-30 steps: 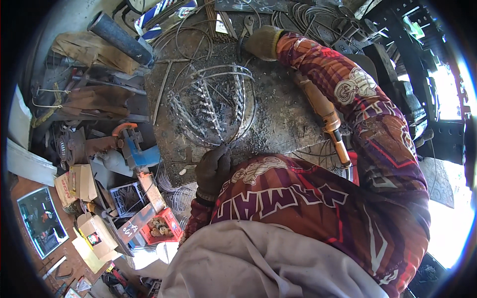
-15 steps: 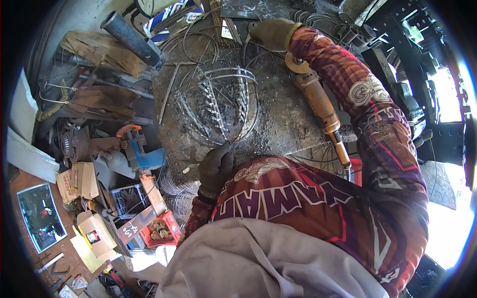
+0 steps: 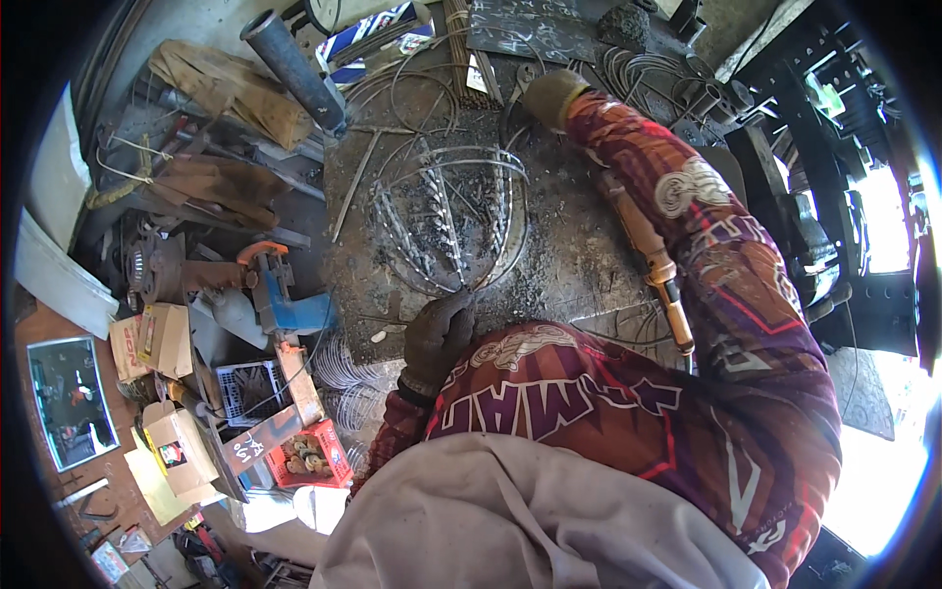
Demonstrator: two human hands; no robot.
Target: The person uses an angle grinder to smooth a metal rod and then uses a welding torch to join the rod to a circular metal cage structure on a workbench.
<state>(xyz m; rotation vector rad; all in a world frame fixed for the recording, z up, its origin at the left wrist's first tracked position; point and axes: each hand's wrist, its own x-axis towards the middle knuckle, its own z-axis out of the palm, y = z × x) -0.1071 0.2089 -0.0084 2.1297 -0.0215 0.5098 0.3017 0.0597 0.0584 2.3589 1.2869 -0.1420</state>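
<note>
A basket-like wire frame (image 3: 439, 221) with round hoops and jagged, twisted metal ribs stands on the dark workbench (image 3: 569, 257). My left hand (image 3: 439, 334), in a dark glove, has its fingers closed at the frame's near edge. Toward the bench's far side reaches my right hand (image 3: 551, 99), in a tan-brown glove. Its fingers are bent down over a dark tool with curved handles (image 3: 509, 120), mostly hidden, so I cannot make out whether it is gripped. Under my right forearm lies an orange-brown angle grinder (image 3: 643, 236); its disc is hidden by the sleeve.
Coiled wire (image 3: 643, 74) and short pipes (image 3: 708, 101) lie at the far right. A thick dark pipe (image 3: 292, 71) leans at the far left. A blue vise-like tool (image 3: 289, 299), a red crate (image 3: 314, 454) and open cardboard boxes (image 3: 182, 447) fill the left side.
The view has shifted, so the bench appears lower and further right. My right forearm has come over the grinder, covering its disc. My left hand stays at the frame's near edge.
</note>
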